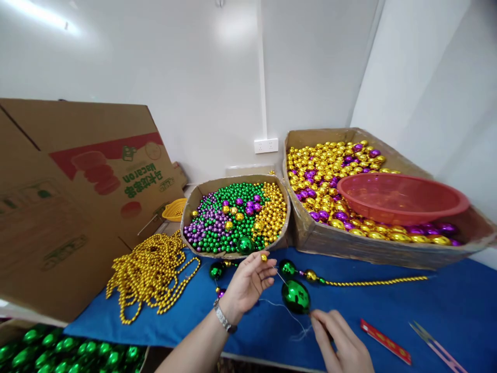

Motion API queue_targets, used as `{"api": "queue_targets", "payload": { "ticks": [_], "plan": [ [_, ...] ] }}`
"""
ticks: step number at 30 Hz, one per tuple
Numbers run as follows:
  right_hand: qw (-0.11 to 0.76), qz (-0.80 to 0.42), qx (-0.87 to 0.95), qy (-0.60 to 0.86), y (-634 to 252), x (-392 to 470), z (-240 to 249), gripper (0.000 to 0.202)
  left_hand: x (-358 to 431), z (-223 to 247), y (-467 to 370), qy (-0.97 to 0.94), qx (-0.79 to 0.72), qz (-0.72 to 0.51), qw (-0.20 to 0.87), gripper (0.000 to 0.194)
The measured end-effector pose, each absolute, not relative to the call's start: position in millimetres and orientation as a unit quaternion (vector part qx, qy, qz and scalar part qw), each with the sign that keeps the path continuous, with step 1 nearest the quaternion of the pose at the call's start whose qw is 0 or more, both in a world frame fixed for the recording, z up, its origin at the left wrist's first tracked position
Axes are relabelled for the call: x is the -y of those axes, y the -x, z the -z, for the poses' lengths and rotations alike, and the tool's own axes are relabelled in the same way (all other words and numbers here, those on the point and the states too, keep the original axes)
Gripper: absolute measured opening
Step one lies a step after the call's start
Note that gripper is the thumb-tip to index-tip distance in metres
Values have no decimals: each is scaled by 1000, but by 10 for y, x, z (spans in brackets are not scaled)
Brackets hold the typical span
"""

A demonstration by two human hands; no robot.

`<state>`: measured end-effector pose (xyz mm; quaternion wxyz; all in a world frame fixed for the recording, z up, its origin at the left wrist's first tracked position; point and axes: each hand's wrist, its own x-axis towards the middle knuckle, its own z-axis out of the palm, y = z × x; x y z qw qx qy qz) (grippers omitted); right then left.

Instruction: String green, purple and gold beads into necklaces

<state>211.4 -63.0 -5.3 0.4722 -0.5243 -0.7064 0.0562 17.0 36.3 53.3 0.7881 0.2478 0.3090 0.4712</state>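
Note:
My left hand (250, 282), with a watch on the wrist, pinches a small gold bead (264, 257) between thumb and forefinger, its other fingers loosely curled. A thin clear thread (280, 277) runs from near this bead toward a large green bead (295, 297). The fingers of my right hand (336, 336) are pinched at the lower end of that green bead, by the thread. Behind my hands lies a strand with a green ball (287, 268), a gold ball (310, 275) and a twisted gold cord (376, 282). Another green ball (216, 270) rests left of my left hand.
A box of small mixed beads (233, 255) stands ahead. At right, a larger box (337, 246) holds gold and purple beads and a red basket (404, 199). Gold bead strings (151, 269), a carton (77, 207), a red packet (385, 342) and pink-handled snips (437, 347) lie around.

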Motion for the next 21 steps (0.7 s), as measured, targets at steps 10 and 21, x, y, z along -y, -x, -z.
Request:
{"api": "queue_targets", "payload": {
  "ticks": [10,21],
  "plan": [
    [461,-51,718,519,-2098,641,81,22,-322,-499,-175,-270,-317,-468,780,26],
    [439,-98,695,560,-2100,546,448,21,-188,-346,-265,-471,-395,-454,646,33]
  ]
}}
